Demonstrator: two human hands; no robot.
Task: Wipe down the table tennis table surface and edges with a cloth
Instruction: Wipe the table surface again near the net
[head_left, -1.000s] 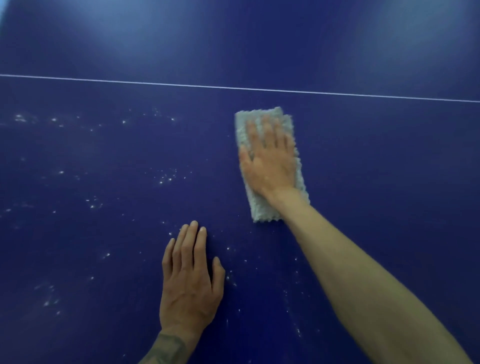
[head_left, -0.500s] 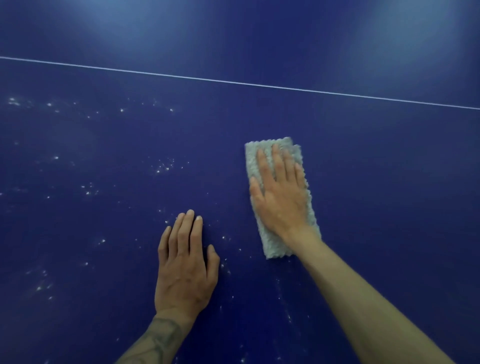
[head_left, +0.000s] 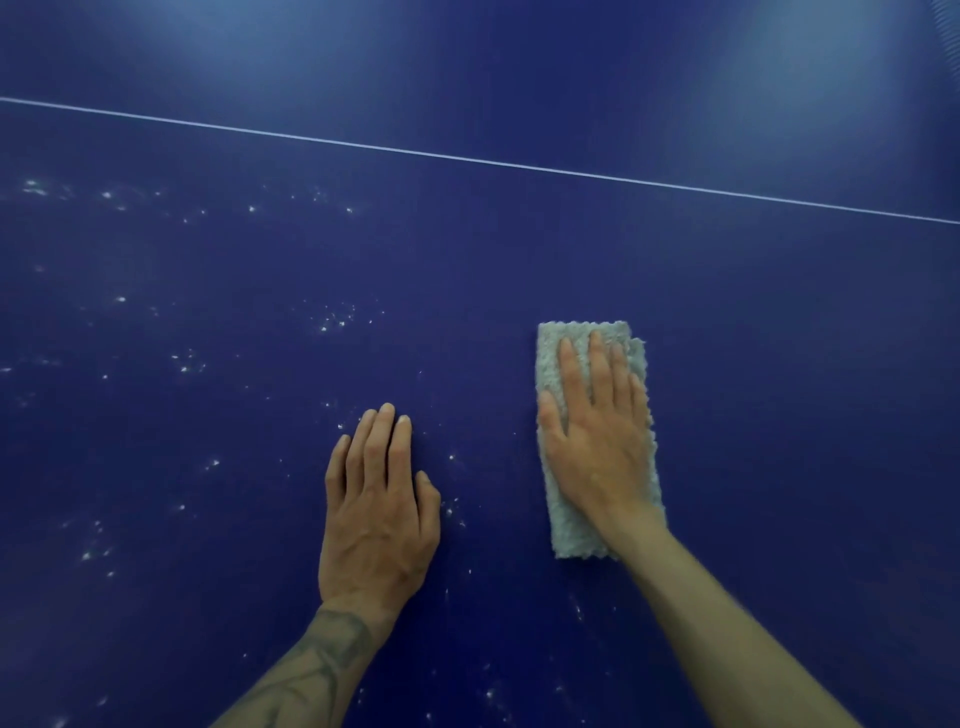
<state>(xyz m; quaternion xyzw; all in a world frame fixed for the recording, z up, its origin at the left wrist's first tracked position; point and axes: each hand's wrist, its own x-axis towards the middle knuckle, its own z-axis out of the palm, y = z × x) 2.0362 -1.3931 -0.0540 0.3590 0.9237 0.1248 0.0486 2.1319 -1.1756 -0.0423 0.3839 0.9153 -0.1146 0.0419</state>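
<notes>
Over on the left, the blue tabletop (head_left: 156, 415) is peppered with pale specks (head_left: 332, 319) that run from the far left edge of my view in toward the middle, thickest between the white line (head_left: 467, 160) and my near side; I judge that whole patch unwiped, which is why my body is set beside it. My left hand (head_left: 376, 514) lies flat on the tabletop, palm down, fingers straight and close together, gripping nothing; I put it there as a prop, so I can lean my weight forward and reach without tipping. A few specks lie just beside its thumb and fingertips. To the right of it, apart from it with bare blue between, my right hand (head_left: 597, 447) is spread flat on the cloth (head_left: 563, 525), fingers extended and slightly parted, pressing down and not clutching. The cloth is folded into a long pad, its length running near to far, so my whole palm and fingers bear on it and the pressure goes evenly into the surface. It lies on the near side of the white line, well short of it. Right of the cloth the tabletop looks clean. No table edge is in view, so I judge the edges are left to do.
</notes>
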